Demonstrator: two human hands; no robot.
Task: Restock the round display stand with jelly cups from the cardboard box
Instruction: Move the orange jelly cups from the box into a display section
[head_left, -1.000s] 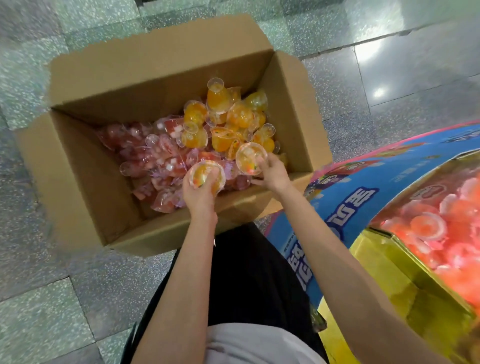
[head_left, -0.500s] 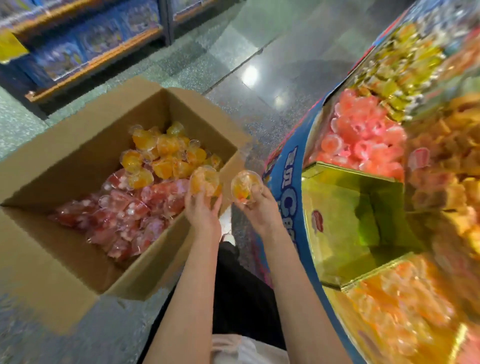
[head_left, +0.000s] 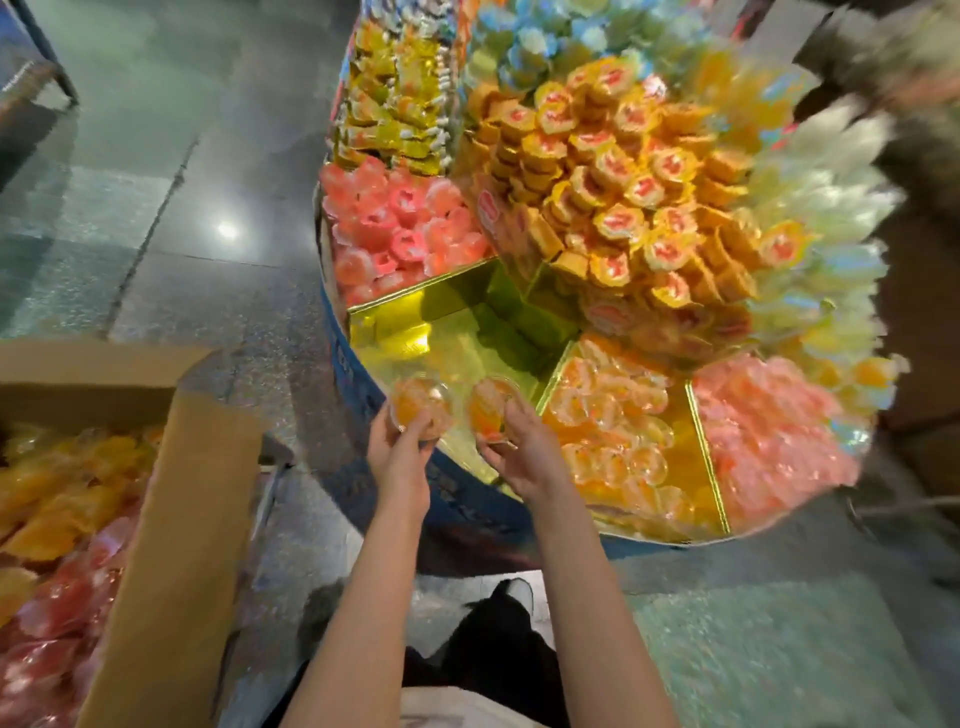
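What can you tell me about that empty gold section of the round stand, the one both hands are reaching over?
The empty gold compartment is a wedge lined with shiny, reflective gold foil, its floor bare. Low gold dividers wall it off from pink jelly cups on one side and orange jelly cups on the other. The left hand and right hand each hold an orange cup over its near edge.

Grey speckled floor tiles (head_left: 171, 218), ceiling-light glare (head_left: 227, 229), black shoe (head_left: 511, 597).
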